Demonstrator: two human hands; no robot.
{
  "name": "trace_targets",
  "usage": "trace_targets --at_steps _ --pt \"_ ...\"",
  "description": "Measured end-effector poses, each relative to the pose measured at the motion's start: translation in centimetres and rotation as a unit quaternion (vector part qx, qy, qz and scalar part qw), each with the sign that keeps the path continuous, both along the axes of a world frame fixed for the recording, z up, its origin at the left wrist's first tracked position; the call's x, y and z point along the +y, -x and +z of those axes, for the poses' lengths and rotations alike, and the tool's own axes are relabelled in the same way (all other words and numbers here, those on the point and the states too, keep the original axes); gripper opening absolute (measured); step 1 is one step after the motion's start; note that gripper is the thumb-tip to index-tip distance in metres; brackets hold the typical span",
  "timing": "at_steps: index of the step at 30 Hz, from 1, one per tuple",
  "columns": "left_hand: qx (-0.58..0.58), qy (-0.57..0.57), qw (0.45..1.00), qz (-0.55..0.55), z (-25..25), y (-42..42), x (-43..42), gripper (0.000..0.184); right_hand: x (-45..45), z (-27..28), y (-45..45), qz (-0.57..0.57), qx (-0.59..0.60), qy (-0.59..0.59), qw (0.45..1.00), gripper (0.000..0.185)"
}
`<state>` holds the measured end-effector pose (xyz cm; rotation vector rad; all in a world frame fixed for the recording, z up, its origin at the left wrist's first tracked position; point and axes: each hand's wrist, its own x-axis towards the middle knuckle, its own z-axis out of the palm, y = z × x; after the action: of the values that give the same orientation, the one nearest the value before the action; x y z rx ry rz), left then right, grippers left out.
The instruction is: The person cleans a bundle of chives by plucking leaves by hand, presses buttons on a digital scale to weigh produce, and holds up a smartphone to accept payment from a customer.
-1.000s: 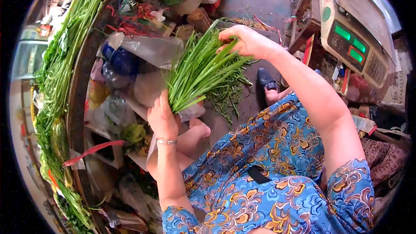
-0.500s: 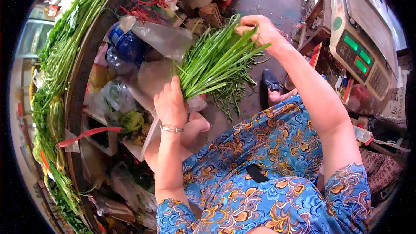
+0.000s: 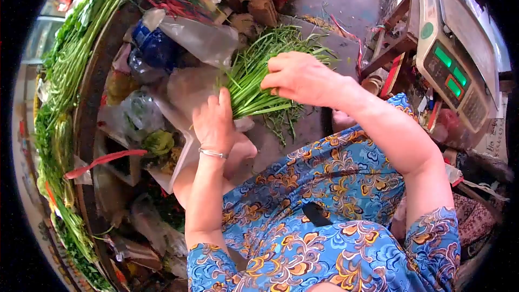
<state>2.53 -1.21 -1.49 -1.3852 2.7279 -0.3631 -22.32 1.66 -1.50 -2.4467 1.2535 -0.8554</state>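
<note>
A bunch of garlic chives, long flat green leaves, lies across my left hand, whose fingers are closed round its lower end. A metal bracelet circles that wrist. My right hand is over the middle of the bunch, thumb and fingers pinched on the leaves; its fingertips partly hide what they grip. Below and beyond the bunch, loose green trimmings are heaped near the floor, partly covered by the bunch and my right hand.
To the right stands a weighing scale with lit green digits. Long-stemmed greens line a shelf edge at the left. Plastic bags, a dark blue bag and red ties crowd the space between.
My right hand has come from the leaf tips back toward me, down onto the middle of the bunch. My left hand keeps its hold almost in place.
</note>
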Motion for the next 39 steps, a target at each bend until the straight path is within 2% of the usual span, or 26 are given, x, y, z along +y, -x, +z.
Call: trace_targets --at_steps 3,5,6,9,10,12,14,15,16,17,18,20,21,22,23,25,26,28,31,35,38,39 --pt "-0.014 -0.031 0.999 0.009 0.6 0.2 0.3 0.058 0.2 -0.9 -0.7 -0.010 0.039 0.017 0.999 0.009" --pt "-0.010 -0.026 1.000 0.001 0.3 0.1 0.4 0.057 0.4 -1.2 -0.8 -0.023 -0.005 -0.068 0.997 0.010" --pt "-0.006 -0.022 1.000 -0.009 0.1 0.0 0.4 0.055 0.5 -1.1 -0.8 -0.021 -0.005 -0.068 0.997 0.010" --pt "-0.010 -0.028 0.999 -0.020 0.1 0.5 0.8 0.052 0.1 -0.3 -0.1 -0.057 -0.124 -0.156 0.978 0.016" --pt "-0.011 -0.029 0.999 -0.031 0.2 0.7 0.9 0.051 -0.5 -0.3 0.2 -0.085 -0.173 -0.139 0.971 0.019" --pt "-0.013 -0.034 0.999 -0.030 0.3 0.8 1.3 0.050 -1.6 0.2 1.9 -0.169 -0.210 -0.177 0.947 0.012" --pt "-0.013 -0.047 0.998 -0.027 0.3 0.8 1.6 0.052 -1.8 1.0 3.0 -0.192 -0.240 -0.231 0.923 0.012" --pt "-0.013 -0.052 0.998 -0.027 0.3 0.9 1.7 0.052 -2.0 0.2 2.9 -0.159 -0.190 -0.155 0.956 0.012" --pt "-0.015 -0.046 0.998 -0.040 0.2 1.0 1.7 0.071 -2.3 -0.7 2.5 -0.123 -0.139 -0.079 0.979 0.012" --pt "-0.017 -0.041 0.997 -0.055 0.1 1.1 1.7 0.091 -2.3 -1.6 2.1 -0.098 -0.113 -0.073 0.986 0.011" --pt "-0.019 -0.037 0.997 -0.071 0.0 1.2 1.7 0.111 -2.2 -1.8 1.5 -0.065 -0.097 -0.125 0.985 0.016" --pt "-0.018 -0.038 0.996 -0.079 0.1 1.3 1.9 0.111 -1.8 -2.3 0.6 0.001 -0.091 -0.148 0.985 0.022" --pt "-0.026 -0.041 0.995 -0.084 0.3 1.4 1.9 0.111 -1.4 -2.2 0.3 0.009 -0.044 -0.183 0.982 0.029" --pt "-0.034 -0.043 0.994 -0.089 0.4 1.4 2.0 0.111 -1.2 -2.8 0.2 0.017 -0.033 -0.159 0.987 0.021" --pt "-0.035 -0.044 0.994 -0.091 0.4 1.4 2.0 0.111 -1.3 -2.9 0.3 0.009 -0.016 -0.187 0.982 0.017" --pt "0.002 -0.055 0.994 -0.093 0.4 1.3 1.9 0.068 -1.5 -2.4 0.5 0.000 0.002 -0.214 0.977 0.013" --pt "0.003 -0.055 0.994 -0.093 0.5 1.4 2.0 0.068 -1.5 -2.3 0.7 -0.010 -0.025 -0.182 0.983 0.011" --pt "-0.029 -0.078 0.992 -0.098 1.1 2.0 2.3 0.108 -1.4 -2.1 1.0 -0.020 -0.051 -0.150 0.987 0.009" --pt "-0.020 -0.075 0.991 -0.105 1.3 2.6 2.3 0.107 -1.5 -2.1 1.0 -0.086 -0.063 -0.119 0.987 0.008" --pt "-0.014 -0.027 0.992 -0.124 0.2 2.2 2.1 0.106 -1.3 -2.2 0.9 -0.110 -0.056 -0.123 0.985 0.008" --pt "-0.026 -0.053 0.992 -0.110 0.2 1.8 2.3 0.106 -1.9 -2.4 2.3 -0.217 0.030 -0.076 0.973 0.008" --pt "-0.018 -0.063 0.993 -0.095 0.1 1.4 2.4 0.106 -2.1 -1.9 3.2 -0.211 -0.030 -0.084 0.973 0.008"
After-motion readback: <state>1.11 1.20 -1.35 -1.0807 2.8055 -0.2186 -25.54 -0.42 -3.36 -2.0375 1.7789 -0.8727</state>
